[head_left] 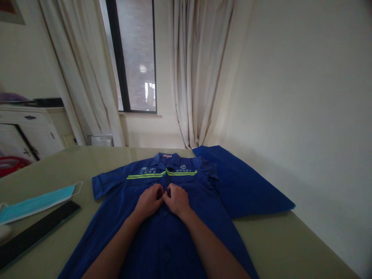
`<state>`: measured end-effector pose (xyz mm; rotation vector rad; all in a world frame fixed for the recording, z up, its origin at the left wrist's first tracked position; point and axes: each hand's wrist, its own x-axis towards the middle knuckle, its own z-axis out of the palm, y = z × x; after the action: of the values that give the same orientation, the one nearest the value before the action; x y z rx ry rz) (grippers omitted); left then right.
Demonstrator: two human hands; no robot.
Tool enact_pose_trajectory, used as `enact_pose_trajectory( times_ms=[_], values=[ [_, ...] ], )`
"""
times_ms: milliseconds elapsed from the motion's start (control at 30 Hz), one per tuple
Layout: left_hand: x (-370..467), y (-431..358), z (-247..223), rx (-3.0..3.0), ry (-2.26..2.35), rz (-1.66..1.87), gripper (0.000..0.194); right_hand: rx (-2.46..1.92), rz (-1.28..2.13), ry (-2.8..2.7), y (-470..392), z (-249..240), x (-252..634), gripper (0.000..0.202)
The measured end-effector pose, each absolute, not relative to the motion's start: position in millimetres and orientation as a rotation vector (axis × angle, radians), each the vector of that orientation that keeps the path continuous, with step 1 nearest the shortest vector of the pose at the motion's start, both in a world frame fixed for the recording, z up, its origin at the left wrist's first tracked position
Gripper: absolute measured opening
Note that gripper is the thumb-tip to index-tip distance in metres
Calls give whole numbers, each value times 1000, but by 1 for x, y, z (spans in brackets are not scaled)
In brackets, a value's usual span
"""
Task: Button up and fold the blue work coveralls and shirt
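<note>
A blue short-sleeved work shirt (186, 240) lies face up with its collar away from me. Yellow-green reflective stripes and pale lettering cross its chest. My left hand (150, 199) and my right hand (177, 198) meet at the front placket just below the stripes. Both have their fingers pinched on the shirt's front edge; a button there, if any, is hidden by the fingers. One button (165, 213) shows on the placket below my hands, and another (166, 254) lies nearer to me.
The shirt rests on a greenish table (267, 240). A folded blue cloth (247, 186) lies partly under its right side, near the wall. On the left are a light-blue face mask (40, 201) and a long black flat object (37, 232). Curtains (197, 69) hang behind.
</note>
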<state>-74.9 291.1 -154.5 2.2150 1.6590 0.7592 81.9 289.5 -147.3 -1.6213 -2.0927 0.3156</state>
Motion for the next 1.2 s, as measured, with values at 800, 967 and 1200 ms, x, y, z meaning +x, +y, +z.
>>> enact_pose_trajectory(
  times_ms=[800, 967, 1200],
  values=[
    [-76, 289, -161, 2349, 1635, 798, 12, -1441, 381, -1996, 293, -151, 87, 12],
    [-77, 290, -162, 2296, 1567, 852, 8, -1430, 413, -1995, 293, -152, 87, 13],
    [-81, 294, -162, 2201, 1473, 914, 7, -1435, 395, -2002, 291, -149, 87, 17]
  ],
)
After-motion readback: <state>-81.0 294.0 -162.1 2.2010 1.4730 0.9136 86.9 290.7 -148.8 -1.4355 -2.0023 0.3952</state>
